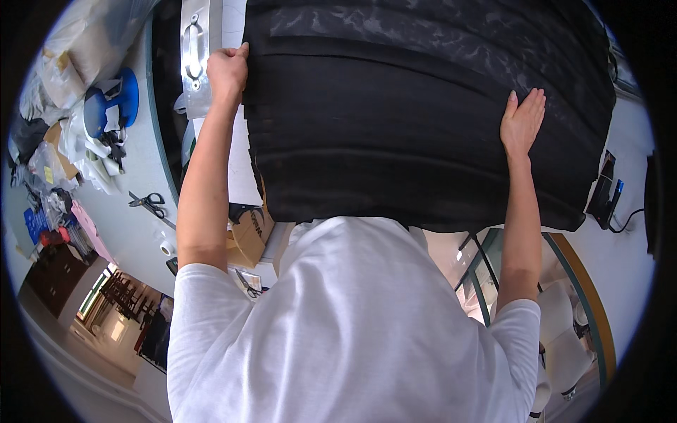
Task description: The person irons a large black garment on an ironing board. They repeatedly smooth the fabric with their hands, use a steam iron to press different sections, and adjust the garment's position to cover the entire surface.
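A wide sheet of black fabric (pixel 370 116) lies spread in front of me, with a patterned, slightly shiny band along its far part. My left hand (pixel 228 71) pinches the fabric's left edge between thumb and fingers, close beside a metal plate with a handle (pixel 195 58). White paper (pixel 240 169) shows along the fabric's left edge. My right hand (pixel 522 119) rests flat on the right part of the fabric, fingers together and thumb a little apart, holding nothing. Soft folds run across the fabric, and its near edge hangs by my white shirt.
Black-handled scissors (pixel 148 203) and a white tape roll (pixel 166 248) lie on the table at left. Beyond them are a blue stool-like object (pixel 127 98), plastic bags and scraps. A cardboard box (pixel 251 238) and another pair of scissors (pixel 248 284) are below the fabric. A black device with a cable (pixel 602 195) is at right.
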